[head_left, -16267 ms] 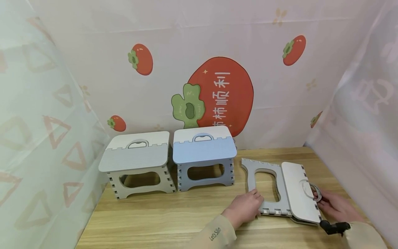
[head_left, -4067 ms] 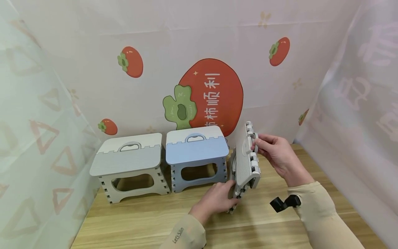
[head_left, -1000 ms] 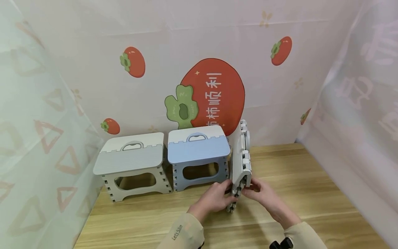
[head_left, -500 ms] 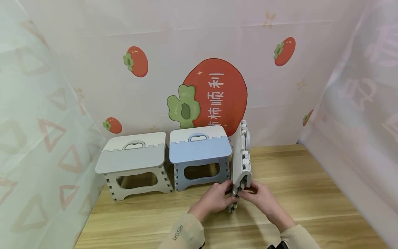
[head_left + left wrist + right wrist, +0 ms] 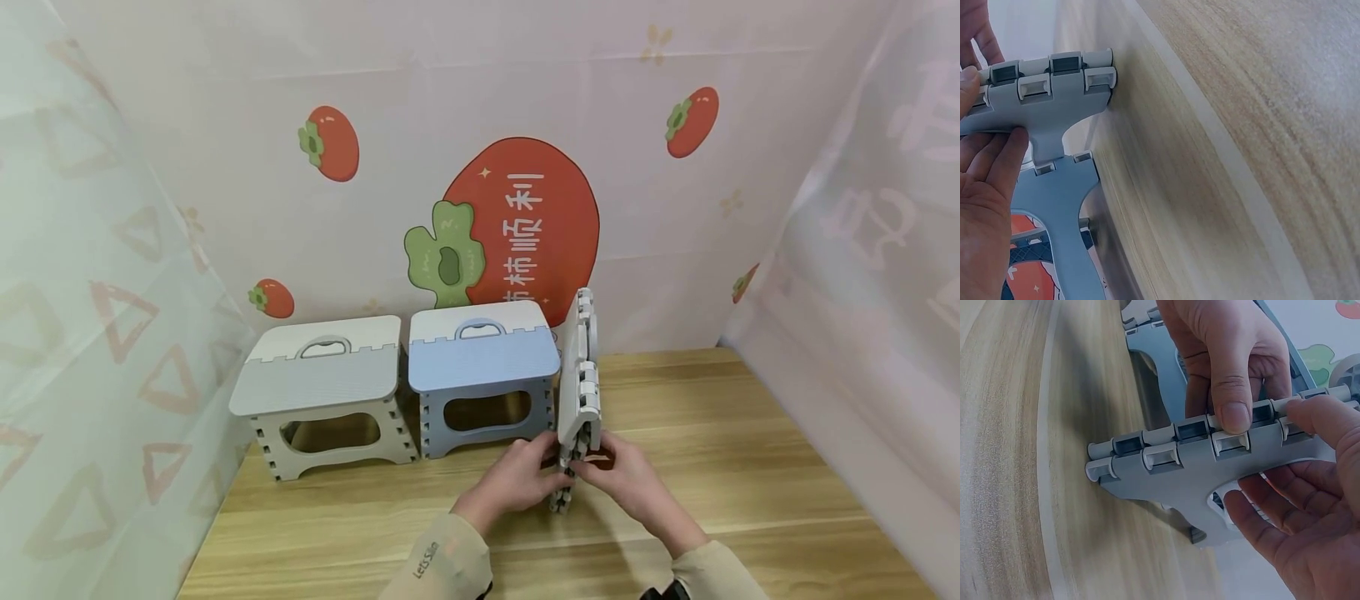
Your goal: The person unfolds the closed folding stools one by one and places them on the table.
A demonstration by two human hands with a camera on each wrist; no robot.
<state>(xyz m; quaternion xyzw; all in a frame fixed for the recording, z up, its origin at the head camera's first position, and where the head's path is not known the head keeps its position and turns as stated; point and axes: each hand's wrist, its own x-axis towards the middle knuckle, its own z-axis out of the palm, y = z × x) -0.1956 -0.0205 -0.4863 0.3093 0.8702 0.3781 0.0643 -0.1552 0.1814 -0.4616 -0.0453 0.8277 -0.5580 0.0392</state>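
Note:
A grey-and-white folding stool (image 5: 576,367) stands on its edge on the table, its seat folded nearly flat and turned upright. My left hand (image 5: 513,479) grips the near hinged edge of its legs from the left. From the right, my right hand (image 5: 626,483) grips the same edge. In the right wrist view, both thumbs lie along the hinge row (image 5: 1172,440), and the right hand's fingers reach into the cut-out in the leg panel (image 5: 1191,481). The left wrist view shows the left hand's fingers (image 5: 997,156) in the leg panel's opening. Part of the left hand's fingers is hidden by the stool.
A blue-and-white folding stool (image 5: 483,362) stands unfolded just left of the held one. Further left is an unfolded grey-and-white stool (image 5: 318,383). The wooden table (image 5: 712,467) meets a printed cloth backdrop (image 5: 660,250) behind and cloth at both sides.
The held stool lay with its legs spread, then was raised on edge. My right hand left the seat handle and now grips the lower near edge. Over the last second the hands barely moved.

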